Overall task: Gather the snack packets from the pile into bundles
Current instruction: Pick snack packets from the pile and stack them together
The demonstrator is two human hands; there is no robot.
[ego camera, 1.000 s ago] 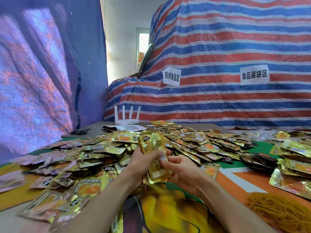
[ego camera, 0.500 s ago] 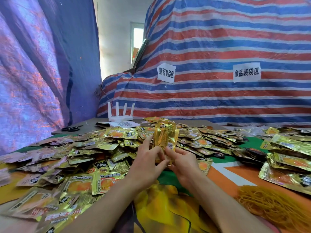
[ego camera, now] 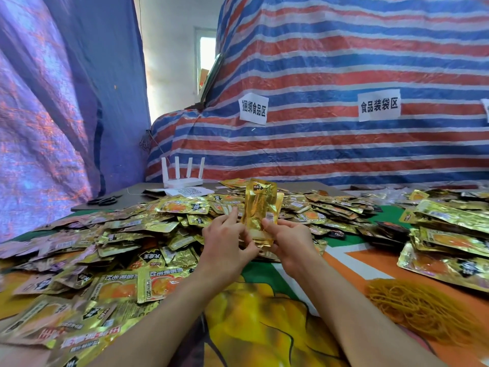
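While both hands meet above the table, an upright stack of gold foil snack packets [ego camera: 260, 207] stands between them, over the near edge of the sprawling pile of loose gold packets [ego camera: 148, 234]. The right hand [ego camera: 291, 242] pinches the stack's lower right side, thumb on its front. The left hand [ego camera: 225, 245] holds its lower left edge, 1 finger straight along it. A heap of orange rubber bands [ego camera: 412, 305] lies at near right, and a white router with 4 antennas [ego camera: 182, 176] stands behind the pile.
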